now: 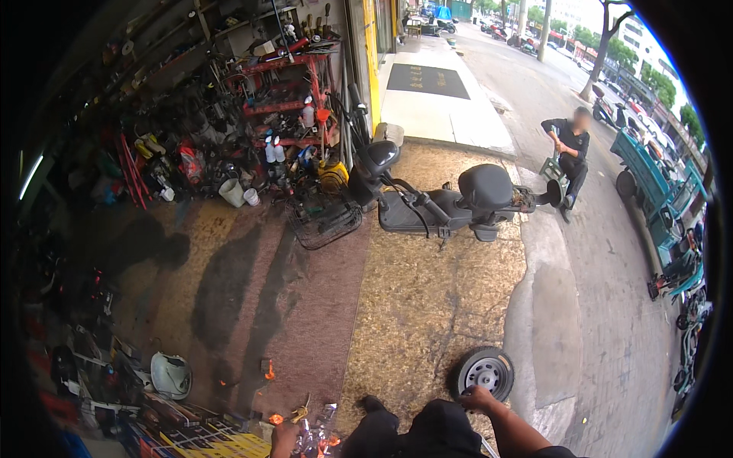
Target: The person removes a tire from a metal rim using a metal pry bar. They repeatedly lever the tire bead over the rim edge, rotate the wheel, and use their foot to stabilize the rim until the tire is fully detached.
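Note:
At the lower right my right hand (477, 398) is closed, fingers curled, against the near left edge of a small wheel with a black tyre (505, 372) and grey spoked rim. What lies inside its fingers is hidden. My left hand (285, 438) is low in the view, beside crinkled clear plastic packaging (308, 440) and small orange pieces (276, 419). Its fingers are too dark and small to make out. Below my right forearm a thin silvery rod (489, 447) shows in part. My dark-clothed knees (443, 424) are between my hands.
Ahead stands a dark electric scooter (427, 212) with a wire basket (324, 225). Cluttered red shelves (286, 107) fill the far left. A pale helmet-like shell (171, 375) lies at left among parts and boxes. A person (571, 149) sits outside, near a teal cargo trike (649, 179).

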A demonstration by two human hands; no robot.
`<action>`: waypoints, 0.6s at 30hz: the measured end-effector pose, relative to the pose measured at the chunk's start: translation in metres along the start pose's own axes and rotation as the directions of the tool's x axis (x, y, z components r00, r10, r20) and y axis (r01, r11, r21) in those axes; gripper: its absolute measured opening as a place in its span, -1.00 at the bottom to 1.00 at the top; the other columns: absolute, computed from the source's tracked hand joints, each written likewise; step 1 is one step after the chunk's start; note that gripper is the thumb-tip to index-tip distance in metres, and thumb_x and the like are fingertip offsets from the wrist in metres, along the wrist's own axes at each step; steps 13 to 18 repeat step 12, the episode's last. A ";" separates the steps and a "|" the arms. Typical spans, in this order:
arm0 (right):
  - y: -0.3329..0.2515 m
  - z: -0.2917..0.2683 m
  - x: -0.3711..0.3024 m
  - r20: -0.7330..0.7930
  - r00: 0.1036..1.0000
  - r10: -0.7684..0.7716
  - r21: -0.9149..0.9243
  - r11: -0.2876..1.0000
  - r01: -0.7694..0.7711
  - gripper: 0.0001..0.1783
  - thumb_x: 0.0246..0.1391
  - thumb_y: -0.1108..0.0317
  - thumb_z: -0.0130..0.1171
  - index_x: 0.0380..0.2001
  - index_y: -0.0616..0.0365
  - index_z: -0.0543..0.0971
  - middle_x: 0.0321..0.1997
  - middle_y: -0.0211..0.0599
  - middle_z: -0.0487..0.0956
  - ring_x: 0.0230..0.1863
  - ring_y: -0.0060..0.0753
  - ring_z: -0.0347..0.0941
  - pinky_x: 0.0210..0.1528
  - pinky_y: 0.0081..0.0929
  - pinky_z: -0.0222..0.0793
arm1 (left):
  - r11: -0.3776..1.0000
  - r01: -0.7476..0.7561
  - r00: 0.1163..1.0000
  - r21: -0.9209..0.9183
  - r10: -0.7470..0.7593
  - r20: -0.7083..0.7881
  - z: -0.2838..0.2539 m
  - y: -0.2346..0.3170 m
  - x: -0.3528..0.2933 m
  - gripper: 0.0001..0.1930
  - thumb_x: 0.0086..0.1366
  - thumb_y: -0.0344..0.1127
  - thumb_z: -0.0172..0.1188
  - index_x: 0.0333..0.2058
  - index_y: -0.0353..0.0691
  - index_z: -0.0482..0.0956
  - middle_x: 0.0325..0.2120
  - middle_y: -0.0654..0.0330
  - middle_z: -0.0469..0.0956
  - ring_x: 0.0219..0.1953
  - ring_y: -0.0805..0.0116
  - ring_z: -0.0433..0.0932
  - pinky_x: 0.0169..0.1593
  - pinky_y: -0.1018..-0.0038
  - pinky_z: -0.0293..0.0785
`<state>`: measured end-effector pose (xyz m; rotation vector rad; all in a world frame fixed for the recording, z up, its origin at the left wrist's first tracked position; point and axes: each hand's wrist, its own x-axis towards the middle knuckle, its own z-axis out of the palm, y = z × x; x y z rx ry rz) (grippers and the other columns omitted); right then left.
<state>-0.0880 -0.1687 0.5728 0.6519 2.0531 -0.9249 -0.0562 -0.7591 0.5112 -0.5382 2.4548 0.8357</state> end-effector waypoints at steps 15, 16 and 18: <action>-0.022 0.017 0.041 0.026 0.961 0.276 0.260 0.926 -0.273 -0.65 0.02 0.20 0.26 -0.40 0.38 0.63 -0.50 -0.13 0.65 -0.48 -0.24 0.66 -0.43 -0.34 0.64 | 0.938 0.206 0.977 -0.278 -0.180 0.117 -0.042 0.062 0.137 -0.56 0.07 -0.06 0.36 -0.18 -0.28 0.66 -0.36 -0.01 0.70 -0.22 0.05 0.68 -0.11 0.22 0.55; -0.022 0.017 0.041 0.026 0.961 0.276 0.260 0.926 -0.273 -0.65 0.02 0.20 0.26 -0.40 0.38 0.63 -0.50 -0.13 0.65 -0.48 -0.24 0.66 -0.43 -0.34 0.64 | 0.938 0.206 0.977 -0.278 -0.180 0.117 -0.042 0.062 0.137 -0.56 0.07 -0.06 0.36 -0.18 -0.28 0.66 -0.36 -0.01 0.70 -0.22 0.05 0.68 -0.11 0.22 0.55; -0.022 0.017 0.041 0.026 0.961 0.276 0.260 0.926 -0.273 -0.65 0.02 0.20 0.26 -0.40 0.38 0.63 -0.50 -0.13 0.65 -0.48 -0.24 0.66 -0.43 -0.34 0.64 | 0.938 0.206 0.977 -0.278 -0.180 0.117 -0.042 0.062 0.137 -0.56 0.07 -0.06 0.36 -0.18 -0.28 0.66 -0.36 -0.01 0.70 -0.22 0.05 0.68 -0.11 0.22 0.55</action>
